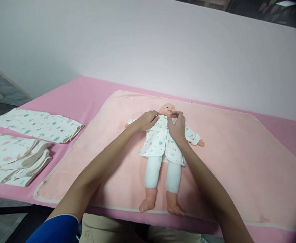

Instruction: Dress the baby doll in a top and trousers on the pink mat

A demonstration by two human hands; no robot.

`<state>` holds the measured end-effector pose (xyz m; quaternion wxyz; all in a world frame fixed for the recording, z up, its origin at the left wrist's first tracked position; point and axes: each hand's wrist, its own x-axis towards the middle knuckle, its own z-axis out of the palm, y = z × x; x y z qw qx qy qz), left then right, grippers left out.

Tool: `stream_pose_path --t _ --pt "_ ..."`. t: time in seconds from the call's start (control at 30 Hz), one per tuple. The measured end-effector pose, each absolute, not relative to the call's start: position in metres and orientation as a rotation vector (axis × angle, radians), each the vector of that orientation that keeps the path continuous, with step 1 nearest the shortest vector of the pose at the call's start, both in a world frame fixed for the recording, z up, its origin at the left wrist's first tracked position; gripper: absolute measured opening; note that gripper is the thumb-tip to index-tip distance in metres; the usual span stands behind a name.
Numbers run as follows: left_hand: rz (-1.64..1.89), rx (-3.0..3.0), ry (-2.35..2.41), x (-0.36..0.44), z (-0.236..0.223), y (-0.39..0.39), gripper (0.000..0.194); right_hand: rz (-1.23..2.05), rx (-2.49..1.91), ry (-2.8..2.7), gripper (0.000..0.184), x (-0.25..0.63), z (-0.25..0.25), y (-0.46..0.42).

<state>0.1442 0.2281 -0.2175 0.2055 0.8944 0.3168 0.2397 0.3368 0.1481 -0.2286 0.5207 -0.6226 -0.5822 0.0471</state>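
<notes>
A baby doll (pixel 167 108) lies on its back with its head toward the wall. It wears a white baby jacket (pixel 155 143) with a small coloured print, fastened down the front at the chest, and white trousers (pixel 153 172). My left hand (pixel 148 120) grips the jacket at the shoulder beside the collar, thumb and fingers drawn together. On the other side of the neck, my right hand (pixel 177 127) has bent fingers at the collar and its thumb on the jacket front. The fabric between the fingers is partly hidden. Both doll feet are bare.
Under the doll spreads a peach blanket (pixel 239 162) on a pink-covered table (pixel 69 92). To the left lie a folded printed cloth (pixel 39 125) and a stack of folded printed clothes (pixel 13 157). A white partition (pixel 148 50) rises behind the table.
</notes>
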Motion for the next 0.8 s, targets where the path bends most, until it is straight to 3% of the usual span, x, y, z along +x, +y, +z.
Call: stream_pose_path --t 0.17,0.37,0.47,0.63,0.8 --pt "0.9 2.517 0.774 0.094 -0.197 0.189 0.049 0.051 -1.402 -1.684 0.029 0.359 -0.223 0.067" --pt "0.561 2.656 0.885 0.049 -0.231 0.113 0.051 0.26 -1.458 -1.879 0.037 0.406 -0.266 -0.038" --pt "0.475 2.741 0.968 0.065 -0.251 0.091 0.04 0.37 -1.489 -1.858 0.039 0.408 -0.283 -0.042" --pt "0.548 2.854 0.973 0.072 -0.259 0.081 0.008 0.473 -1.712 -1.729 0.021 0.406 -0.278 -0.035" --pt "0.624 2.943 0.825 0.045 -0.246 0.063 0.005 0.215 -1.738 -1.843 0.02 0.415 -0.263 -0.054"
